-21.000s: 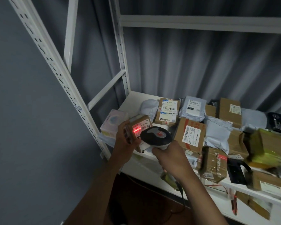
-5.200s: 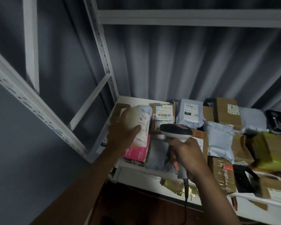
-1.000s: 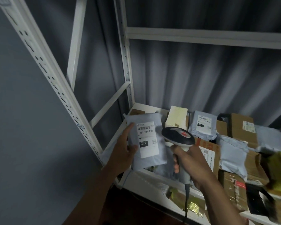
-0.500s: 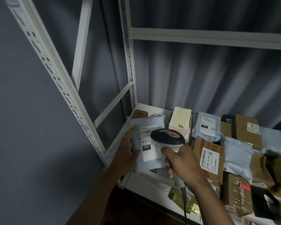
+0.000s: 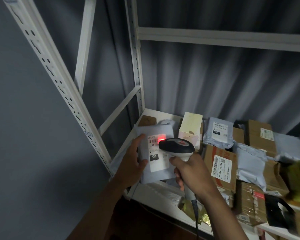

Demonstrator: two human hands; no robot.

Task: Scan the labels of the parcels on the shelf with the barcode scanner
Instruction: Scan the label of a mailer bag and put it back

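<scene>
Grey mailer label point(image 5: 157, 154), frame centre: I read "231-2", the rest hidden behind the scanner; below, white "231" on a black block.
Brown box label point(image 5: 221, 168), right of centre: I read "J6 S04" printed sideways beside its barcode.
Rear grey mailer label point(image 5: 219, 129), upper right: print too small for me.

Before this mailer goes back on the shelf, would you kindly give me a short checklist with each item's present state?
1. Left hand grips grey mailer: ok.
2. Right hand grips barcode scanner: ok.
3. Red beam lands on the label's barcode: ok.
4. Label faces the scanner: ok.
5. Read registered: cannot tell.
6. Free spot on shelf for it: cannot tell.
</scene>
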